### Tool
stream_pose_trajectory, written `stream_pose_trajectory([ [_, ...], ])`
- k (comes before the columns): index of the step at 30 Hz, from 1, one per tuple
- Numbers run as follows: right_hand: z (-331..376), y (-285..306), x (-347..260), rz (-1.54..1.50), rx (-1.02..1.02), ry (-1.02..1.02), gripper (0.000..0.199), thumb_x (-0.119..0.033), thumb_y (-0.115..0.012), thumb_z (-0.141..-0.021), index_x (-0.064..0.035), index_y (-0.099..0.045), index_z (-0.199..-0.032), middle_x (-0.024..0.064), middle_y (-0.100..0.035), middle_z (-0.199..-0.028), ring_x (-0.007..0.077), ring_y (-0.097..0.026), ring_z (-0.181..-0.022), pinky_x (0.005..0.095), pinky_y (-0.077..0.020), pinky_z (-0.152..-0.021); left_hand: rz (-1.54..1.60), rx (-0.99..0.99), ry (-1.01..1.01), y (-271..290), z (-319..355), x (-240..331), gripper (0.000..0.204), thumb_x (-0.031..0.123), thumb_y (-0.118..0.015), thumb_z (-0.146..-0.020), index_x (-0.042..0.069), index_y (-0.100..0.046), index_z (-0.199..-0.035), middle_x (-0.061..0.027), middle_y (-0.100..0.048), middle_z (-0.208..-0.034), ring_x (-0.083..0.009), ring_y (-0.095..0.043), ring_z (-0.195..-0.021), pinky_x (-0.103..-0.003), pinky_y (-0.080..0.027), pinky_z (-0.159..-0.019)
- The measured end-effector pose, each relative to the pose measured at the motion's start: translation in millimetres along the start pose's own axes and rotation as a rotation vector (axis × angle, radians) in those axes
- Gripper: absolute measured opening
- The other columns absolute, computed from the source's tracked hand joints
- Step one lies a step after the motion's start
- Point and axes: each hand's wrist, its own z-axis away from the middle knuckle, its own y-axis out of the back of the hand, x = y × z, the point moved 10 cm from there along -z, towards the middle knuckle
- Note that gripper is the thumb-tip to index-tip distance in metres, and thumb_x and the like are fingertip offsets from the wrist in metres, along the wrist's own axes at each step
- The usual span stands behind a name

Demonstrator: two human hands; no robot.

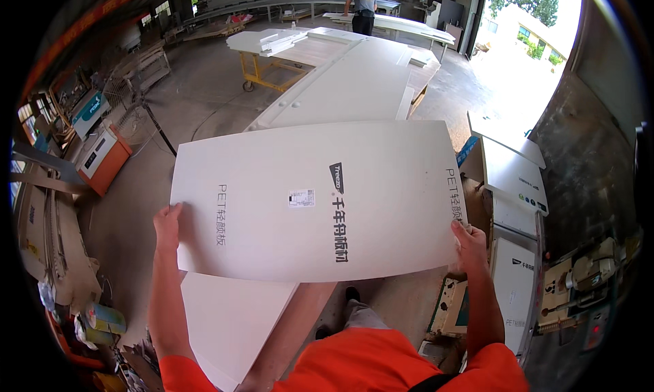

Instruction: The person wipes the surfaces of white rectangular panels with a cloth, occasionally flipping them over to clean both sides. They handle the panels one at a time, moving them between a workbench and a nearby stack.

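Note:
A large white board [272, 167] with dark printing and a small white label [302, 198] is held up in front of me, spanning most of the view's middle. My left hand [168, 223] grips its left edge, thumb on the printed face. At the right edge, low down, my right hand [469, 243] is closed on the board the same way. The fingers behind the board are hidden. Under its lower left part lies another white panel [228, 324], partly covered by the held board.
Beyond stands a worktable [361, 72] with white panels on it, and a yellow wheeled trolley [262, 72]. A person [363, 7] is at a far bench. White boards [516, 170] stack at right, near a machine [579, 283]. An orange-and-white machine [103, 157] stands left.

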Motion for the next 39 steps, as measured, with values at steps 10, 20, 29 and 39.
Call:
stream_pose_trajectory([
  [10,-249,6,-48,0.055,0.021,-0.121,0.042,-0.028,-0.082,-0.090,0.0094,-0.072,-0.106,0.0111,-0.073,-0.094,0.0166,-0.068,-0.075,0.0325,-0.0536,-0.064,-0.015,-0.292,0.009,-243,-130,118,0.020,0.018,-0.074,-0.091,0.000,-0.072,-0.099,-0.0076,-0.070,-0.094,-0.0174,-0.064,-0.089,-0.035,-0.052,-0.082],
  [20,-346,55,-96,0.332,0.411,0.462,0.031,-0.026,-0.061,-0.104,0.0017,-0.070,-0.114,0.0099,-0.072,-0.097,0.0168,-0.068,-0.078,0.0302,-0.0564,-0.068,-0.216,0.081,-0.420,-172,69,69,0.038,0.020,-0.072,-0.095,-0.003,-0.064,-0.124,-0.0200,-0.059,-0.137,-0.0303,-0.058,-0.125,-0.040,-0.045,-0.106],
  [29,43,-348,66,0.805,-1.009,1.312,0.048,-0.019,-0.068,-0.089,0.0027,-0.060,-0.131,0.0214,-0.065,-0.121,0.0398,-0.066,-0.106,0.0478,-0.0535,-0.092,-0.770,0.296,-0.090,-45,287,-108,0.039,0.013,-0.072,-0.090,0.002,-0.060,-0.126,-0.0225,-0.054,-0.141,-0.0411,-0.051,-0.131,-0.051,-0.042,-0.108],
  [39,27,-570,227,1.193,-1.203,1.182,0.097,-0.075,-0.037,-0.097,-0.0010,-0.027,-0.159,0.0241,-0.032,-0.162,0.0403,-0.022,-0.154,0.0548,-0.0127,-0.126,-1.053,0.313,0.040,16,350,-160,0.054,0.027,-0.062,-0.094,-0.002,-0.052,-0.138,-0.0256,-0.045,-0.152,-0.0444,-0.035,-0.146,-0.058,-0.022,-0.122],
])
